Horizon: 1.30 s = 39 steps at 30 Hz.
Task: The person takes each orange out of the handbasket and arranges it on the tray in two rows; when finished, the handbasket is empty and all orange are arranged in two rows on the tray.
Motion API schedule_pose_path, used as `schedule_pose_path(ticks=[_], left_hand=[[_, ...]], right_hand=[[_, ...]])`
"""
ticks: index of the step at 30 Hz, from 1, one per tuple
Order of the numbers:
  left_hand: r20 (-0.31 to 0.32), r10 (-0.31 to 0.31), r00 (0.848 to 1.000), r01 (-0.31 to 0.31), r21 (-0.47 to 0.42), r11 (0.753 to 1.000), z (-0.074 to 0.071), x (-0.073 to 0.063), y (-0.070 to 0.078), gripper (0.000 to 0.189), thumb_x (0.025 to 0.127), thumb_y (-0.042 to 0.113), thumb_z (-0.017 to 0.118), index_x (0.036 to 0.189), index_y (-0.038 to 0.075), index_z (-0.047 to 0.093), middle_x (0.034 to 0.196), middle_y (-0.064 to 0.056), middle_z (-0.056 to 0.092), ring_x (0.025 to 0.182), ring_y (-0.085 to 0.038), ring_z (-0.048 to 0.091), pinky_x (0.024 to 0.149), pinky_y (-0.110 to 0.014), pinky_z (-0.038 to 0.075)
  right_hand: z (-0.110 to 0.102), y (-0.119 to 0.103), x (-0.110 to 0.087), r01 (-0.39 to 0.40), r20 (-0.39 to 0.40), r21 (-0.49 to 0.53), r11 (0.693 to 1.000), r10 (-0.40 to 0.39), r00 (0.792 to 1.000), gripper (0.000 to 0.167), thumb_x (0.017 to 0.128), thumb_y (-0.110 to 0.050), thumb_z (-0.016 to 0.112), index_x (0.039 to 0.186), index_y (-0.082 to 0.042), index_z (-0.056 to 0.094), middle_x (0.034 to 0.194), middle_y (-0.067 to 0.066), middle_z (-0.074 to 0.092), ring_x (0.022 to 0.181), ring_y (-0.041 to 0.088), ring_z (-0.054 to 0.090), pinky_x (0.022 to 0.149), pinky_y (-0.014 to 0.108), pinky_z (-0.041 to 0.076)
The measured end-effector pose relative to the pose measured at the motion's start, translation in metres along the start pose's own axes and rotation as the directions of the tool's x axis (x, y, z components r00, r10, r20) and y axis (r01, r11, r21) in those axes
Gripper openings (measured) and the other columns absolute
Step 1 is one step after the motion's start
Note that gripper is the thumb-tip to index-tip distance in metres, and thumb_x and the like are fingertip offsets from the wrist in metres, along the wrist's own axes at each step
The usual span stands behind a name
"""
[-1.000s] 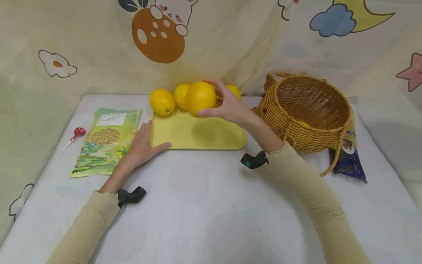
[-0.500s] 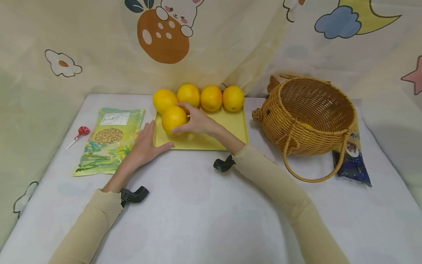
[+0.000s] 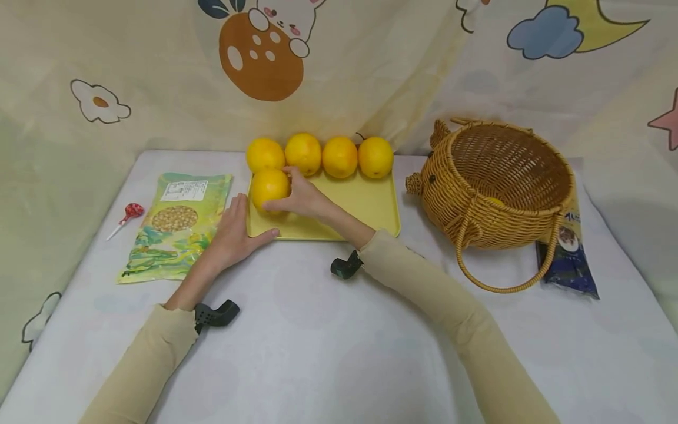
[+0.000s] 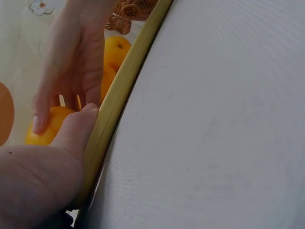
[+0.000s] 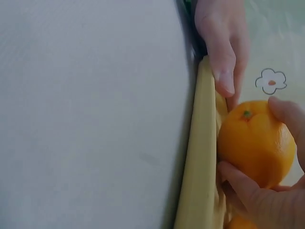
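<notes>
My right hand (image 3: 307, 197) grips an orange (image 3: 269, 188) at the left end of the yellow tray (image 3: 339, 206). In the right wrist view the fingers and thumb curve round this orange (image 5: 257, 140), and its green stem spot shows. Along the tray's back edge stands a row of several yellow-orange fruits (image 3: 339, 157), the leftmost just behind the held orange. My left hand (image 3: 228, 238) rests at the tray's front left corner. Its fingers lie straight along the left side, and the thumb touches the front rim, as the left wrist view also shows on the tray (image 4: 112, 105).
Left of the tray lies a green-yellow food bag (image 3: 175, 227), partly under the left hand, and beyond it a red lollipop (image 3: 133, 211). At right a wicker basket (image 3: 477, 218) holds something yellow, and a dark blue packet (image 3: 569, 259) lies beside it.
My right hand has carried the orange leftward and toward me, from above the tray's back row to its left end. The left hand stays at the corner. The basket's handle has dropped forward.
</notes>
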<state>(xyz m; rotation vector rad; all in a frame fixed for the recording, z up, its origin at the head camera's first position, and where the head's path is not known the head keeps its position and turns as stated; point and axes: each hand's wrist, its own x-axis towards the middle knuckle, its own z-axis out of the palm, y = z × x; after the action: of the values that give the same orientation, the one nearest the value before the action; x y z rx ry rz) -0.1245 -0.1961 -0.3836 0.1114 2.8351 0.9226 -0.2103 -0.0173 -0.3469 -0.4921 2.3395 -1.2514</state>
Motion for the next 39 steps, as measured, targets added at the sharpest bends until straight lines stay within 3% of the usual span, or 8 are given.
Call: schedule_pose_path(ticks=[6,13,17,28,33,36,39], left_hand=[[-0.027,0.03,0.999,-0.03,-0.003,1.0,0.001,0.0,0.0,0.11,0.087,0.054,0.064,0.154,0.0,-0.005,0.162,-0.024,-0.001,0.15,-0.04,0.004,0.12,-0.061,0.009],[-0.04,0.043,0.998,-0.044,-0.021,0.999,0.001,-0.002,0.0,0.111,0.088,0.054,0.063,0.155,0.006,-0.01,0.162,-0.024,-0.003,0.149,-0.042,0.006,0.119,-0.063,0.009],[-0.067,0.067,0.995,-0.069,-0.027,0.997,0.002,-0.002,-0.001,0.109,0.088,0.053,0.064,0.155,0.008,-0.008,0.161,-0.021,0.006,0.144,-0.04,0.016,0.118,-0.061,0.015],[-0.053,0.059,0.997,-0.059,0.0,0.998,0.001,-0.001,0.003,0.11,0.089,0.054,0.062,0.154,0.003,-0.01,0.161,-0.025,0.001,0.146,-0.042,0.011,0.118,-0.063,0.012],[-0.056,0.073,0.996,-0.073,-0.007,0.997,0.002,-0.001,0.003,0.108,0.089,0.051,0.063,0.155,0.006,-0.01,0.162,-0.023,0.001,0.147,-0.041,0.01,0.118,-0.064,0.011],[-0.05,0.056,0.997,-0.056,-0.004,0.998,0.003,-0.001,0.002,0.109,0.088,0.052,0.064,0.155,0.006,-0.009,0.161,-0.024,0.005,0.145,-0.041,0.014,0.118,-0.063,0.013],[-0.032,0.03,0.999,-0.03,0.002,1.0,0.001,-0.001,0.0,0.111,0.088,0.055,0.063,0.155,0.005,-0.011,0.162,-0.024,-0.002,0.149,-0.042,0.004,0.119,-0.063,0.009]], right_hand=[[0.008,-0.002,0.006,-0.009,-0.067,0.047,0.999,0.012,0.998,0.093,0.081,-0.037,0.078,0.148,-0.004,0.022,0.148,0.014,0.04,0.129,0.022,0.046,0.115,0.035,0.036],[0.02,-0.006,0.009,0.001,-0.098,0.091,0.996,0.008,0.995,0.092,0.081,-0.036,0.078,0.146,-0.004,0.021,0.148,0.017,0.039,0.131,0.024,0.045,0.116,0.035,0.035],[0.026,-0.007,0.009,0.018,-0.113,0.094,0.995,-0.007,0.994,0.093,0.081,-0.038,0.077,0.147,-0.004,0.022,0.148,0.016,0.038,0.132,0.024,0.043,0.116,0.035,0.035],[0.026,-0.007,0.004,0.015,-0.14,0.081,0.997,-0.003,0.99,0.096,0.08,-0.042,0.078,0.148,-0.006,0.021,0.15,0.014,0.037,0.134,0.024,0.044,0.114,0.037,0.038],[0.012,-0.005,-0.024,0.075,-0.116,0.037,0.996,-0.071,0.991,0.099,0.08,-0.038,0.078,0.152,-0.008,0.017,0.155,0.011,0.028,0.141,0.025,0.035,0.115,0.038,0.038],[-0.002,-0.003,-0.058,0.133,-0.083,0.046,0.99,-0.129,0.988,0.096,0.082,-0.03,0.078,0.153,-0.01,0.017,0.157,0.01,0.026,0.144,0.027,0.032,0.112,0.039,0.042],[-0.019,-0.002,-0.097,0.185,-0.065,0.079,0.98,-0.18,0.982,0.089,0.084,-0.023,0.076,0.152,-0.012,0.02,0.154,0.009,0.032,0.143,0.026,0.035,0.109,0.039,0.045]])
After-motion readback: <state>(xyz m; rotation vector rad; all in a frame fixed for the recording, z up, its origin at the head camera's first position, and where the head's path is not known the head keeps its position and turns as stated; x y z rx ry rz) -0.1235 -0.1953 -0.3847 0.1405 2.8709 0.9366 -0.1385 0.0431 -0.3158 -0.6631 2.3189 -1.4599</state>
